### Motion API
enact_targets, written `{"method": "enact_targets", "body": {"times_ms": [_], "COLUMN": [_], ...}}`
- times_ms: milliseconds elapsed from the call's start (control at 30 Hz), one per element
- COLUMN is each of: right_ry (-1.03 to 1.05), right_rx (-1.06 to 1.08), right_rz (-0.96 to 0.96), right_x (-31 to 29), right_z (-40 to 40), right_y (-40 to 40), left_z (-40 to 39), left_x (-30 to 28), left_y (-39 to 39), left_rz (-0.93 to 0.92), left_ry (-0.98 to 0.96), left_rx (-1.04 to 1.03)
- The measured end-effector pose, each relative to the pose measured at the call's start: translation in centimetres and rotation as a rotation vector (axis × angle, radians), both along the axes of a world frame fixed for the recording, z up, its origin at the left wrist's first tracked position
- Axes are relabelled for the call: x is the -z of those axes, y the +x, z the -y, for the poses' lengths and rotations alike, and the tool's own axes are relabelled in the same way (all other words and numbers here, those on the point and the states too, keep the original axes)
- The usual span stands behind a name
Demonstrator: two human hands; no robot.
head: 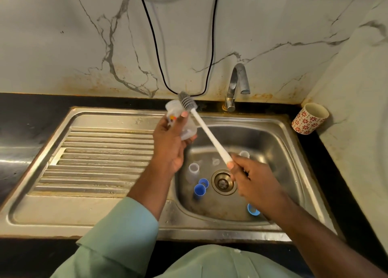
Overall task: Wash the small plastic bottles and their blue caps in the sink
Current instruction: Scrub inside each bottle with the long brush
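Big stainless sink (289, 151) set in a black counter, ribbed drainboard (100, 158) on the left side, basin w/ the drain (223, 182) on the right. Marble-look wall behind w/ a black cable (155, 46) looping down, chrome tap (236, 84) at the back edge of the basin. Red-flower cup (308, 118) sits tilted in the right corner of the counter.

Left hand (168, 145) is up over the basin's left rim, fingers and thumb wrapped round a clear plastic bottle (178, 120), held tilted. Right hand (249, 175) is curled tight round the bottom end of a white bottle brush (206, 130); its grey bristle head is up just beside the bottle's far end, can't tell if it's actually touching.

Down in the basin: another clear bottle (193, 170) left of the drain, 2 blue caps (200, 188) touching each other next to it, 3rd blue cap (253, 210) near the front right, partly hidden by the right arm. Couple more clear bits at the back, too blurry to ID.
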State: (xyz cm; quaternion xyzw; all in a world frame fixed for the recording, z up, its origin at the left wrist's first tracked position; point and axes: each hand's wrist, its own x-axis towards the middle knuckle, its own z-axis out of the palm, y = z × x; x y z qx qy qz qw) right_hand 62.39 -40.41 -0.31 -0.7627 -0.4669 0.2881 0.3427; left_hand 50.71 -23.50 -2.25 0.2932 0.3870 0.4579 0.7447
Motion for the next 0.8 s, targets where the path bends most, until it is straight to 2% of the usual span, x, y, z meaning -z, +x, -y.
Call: {"method": "enact_targets", "body": {"times_ms": [167, 267, 333, 433, 533, 700, 800], "right_ry": [-0.079, -0.023, 0.014, -0.035, -0.009, -0.023, 0.013], "right_rx": [-0.098, -0.050, -0.054, -0.108, -0.046, -0.103, -0.001], "right_rz": [0.029, 0.021, 0.045, 0.096, 0.043, 0.046, 0.006], "right_x": [0.4, 0.7, 0.9, 1.3, 1.2, 1.1, 1.6], "right_z": [1.4, 0.7, -0.3, 0.0, -0.7, 0.2, 0.0], "right_y": [0.1, 0.1, 0.2, 0.1, 0.1, -0.9, -0.6], "left_z": [-1.8, -1.0, -0.9, -2.1, -0.6, -2.2, -0.7], "left_x": [-0.2, 0.0, 0.0, 0.2, 0.2, -0.2, -0.1], "left_y": [-0.6, -0.3, -0.3, -1.1, -0.5, -1.2, 0.2], "left_rz": [0.105, 0.062, 0.085, 0.114, 0.020, 0.094, -0.067], "left_ry": [-0.140, -0.110, -0.089, -0.042, -0.063, -0.160, -0.111], "left_rx": [-0.245, -0.134, -0.177, -0.235, -0.123, -0.256, -0.097]}}
